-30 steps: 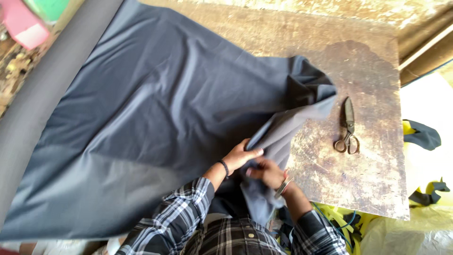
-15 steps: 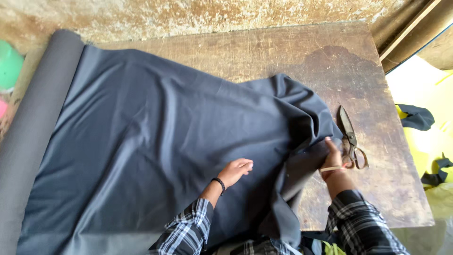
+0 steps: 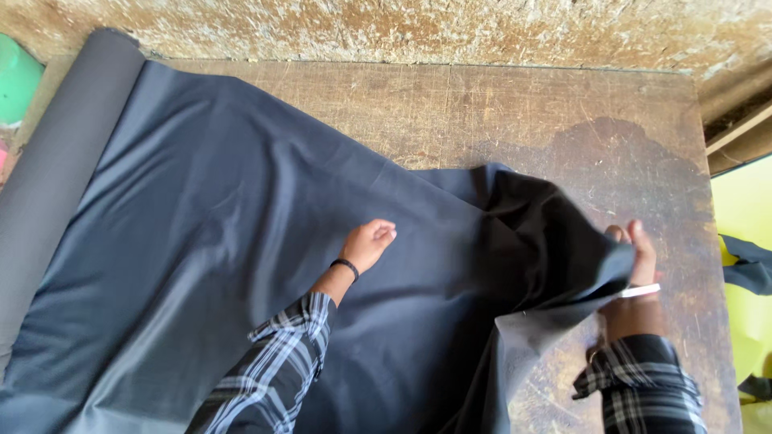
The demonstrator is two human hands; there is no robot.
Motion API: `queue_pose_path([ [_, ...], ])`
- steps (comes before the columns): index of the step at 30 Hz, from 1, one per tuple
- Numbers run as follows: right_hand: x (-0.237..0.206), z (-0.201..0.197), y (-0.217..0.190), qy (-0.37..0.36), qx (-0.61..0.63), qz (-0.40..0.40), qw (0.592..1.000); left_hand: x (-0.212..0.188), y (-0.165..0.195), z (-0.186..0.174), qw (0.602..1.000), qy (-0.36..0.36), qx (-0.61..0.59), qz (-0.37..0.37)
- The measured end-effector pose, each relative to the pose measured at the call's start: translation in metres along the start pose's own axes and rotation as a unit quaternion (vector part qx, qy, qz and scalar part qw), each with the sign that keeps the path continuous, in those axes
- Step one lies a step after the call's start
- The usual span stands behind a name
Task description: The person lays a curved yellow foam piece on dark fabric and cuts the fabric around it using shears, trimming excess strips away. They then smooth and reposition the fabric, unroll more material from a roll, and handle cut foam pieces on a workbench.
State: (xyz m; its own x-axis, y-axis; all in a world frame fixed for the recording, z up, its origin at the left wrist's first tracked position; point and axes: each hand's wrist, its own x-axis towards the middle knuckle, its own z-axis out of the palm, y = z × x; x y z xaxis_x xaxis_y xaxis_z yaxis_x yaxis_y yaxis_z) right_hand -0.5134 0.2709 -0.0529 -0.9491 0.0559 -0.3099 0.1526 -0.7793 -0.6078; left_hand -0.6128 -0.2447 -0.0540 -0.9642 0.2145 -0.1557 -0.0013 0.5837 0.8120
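Nearest the viewer, two forearms in black-and-white plaid sleeves reach up from the bottom edge, which cuts them off at the elbow. The left hand point(image 3: 368, 243), with a dark band on its wrist, rests flat on a large sheet of dark grey fabric point(image 3: 241, 241), its fingers loosely curled together and pressing down rather than gripping. The right hand point(image 3: 639, 255), at the fabric's right edge, lifts a bunched fold of the cloth; that fold drapes over the palm and hides most of it, so only the fingertips point(image 3: 635, 235) show above the cloth, close together. A pale strip crosses the right wrist; what it is cannot be made out.

The fabric covers most of a worn brown wooden desk point(image 3: 563, 112). Its long axis runs from the right hand's side leftward to a grey roll of fabric point(image 3: 56, 177), from which the sheet unrolls. The roll lies along the left side of the cloth, tilted so its far end leans right. The cloth looks smooth and matte on the left, creased and heaped near the right hand, where a paler underside shows.

Beyond the fabric, bare desk shows a dark stain. Past the desk's far edge runs a rough, mottled wall point(image 3: 402, 28).
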Motion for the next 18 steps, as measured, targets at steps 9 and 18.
queue_pose_path([
  [9, 0.077, 0.035, 0.001, 0.196, -0.209, 0.190, 0.939, 0.126, 0.037, 0.057, 0.970, 0.087, 0.177, 0.141],
  [18, 0.125, 0.049, -0.019, 0.109, -0.475, -0.046, 0.872, 0.158, 0.072, 0.058, 0.923, -0.049, 0.369, 0.096],
])
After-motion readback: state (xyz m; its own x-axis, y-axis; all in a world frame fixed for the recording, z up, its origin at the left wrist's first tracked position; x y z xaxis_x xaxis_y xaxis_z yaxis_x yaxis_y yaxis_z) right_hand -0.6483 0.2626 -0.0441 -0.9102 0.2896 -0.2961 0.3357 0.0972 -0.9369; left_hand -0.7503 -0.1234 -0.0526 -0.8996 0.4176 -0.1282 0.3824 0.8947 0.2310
